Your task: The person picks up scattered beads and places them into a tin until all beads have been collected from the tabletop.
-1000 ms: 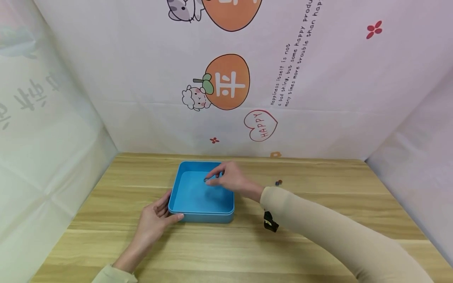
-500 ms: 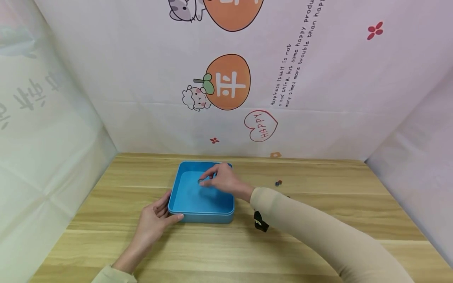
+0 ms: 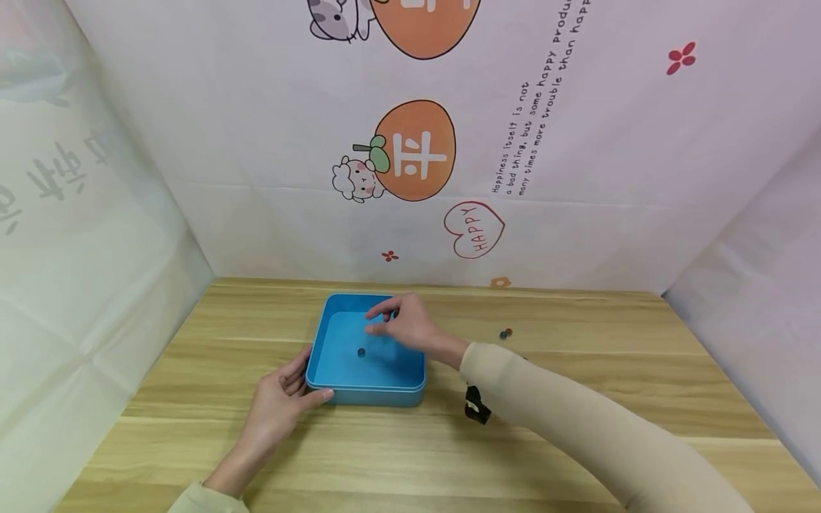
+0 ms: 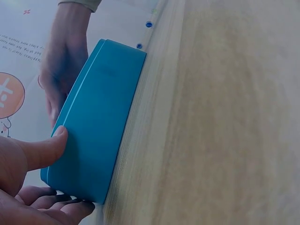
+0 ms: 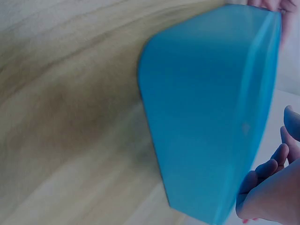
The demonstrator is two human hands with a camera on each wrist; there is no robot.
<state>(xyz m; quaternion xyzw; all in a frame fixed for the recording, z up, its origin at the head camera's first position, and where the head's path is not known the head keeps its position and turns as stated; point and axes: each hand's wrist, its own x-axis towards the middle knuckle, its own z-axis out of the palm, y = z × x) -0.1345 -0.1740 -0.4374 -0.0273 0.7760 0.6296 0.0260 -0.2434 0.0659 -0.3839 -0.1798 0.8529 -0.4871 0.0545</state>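
A shallow blue square box (image 3: 368,393) sits on the wooden table (image 3: 417,456). My left hand (image 3: 309,382) grips its near left corner, with the thumb (image 4: 44,149) on the front wall (image 4: 101,126) and the fingers round the side. Over the far half of the box hovers my right hand (image 3: 373,322), its fingers (image 5: 269,173) loosely spread and holding nothing. A small dark bead (image 3: 361,352) lies on the box floor, just below and apart from that hand. The right wrist view shows the box wall (image 5: 211,117) up close and blurred.
Two small beads (image 3: 505,333) lie on the table to the right of the box and also appear as beads (image 4: 148,24) in the left wrist view. A black strap (image 3: 474,409) hangs at my right forearm. Printed cloth walls (image 3: 417,149) close in the back and both sides.
My right hand had a small dark bead pinched over the box. The fingers have spread and the bead now lies on the box floor. The left hand has kept its grip.
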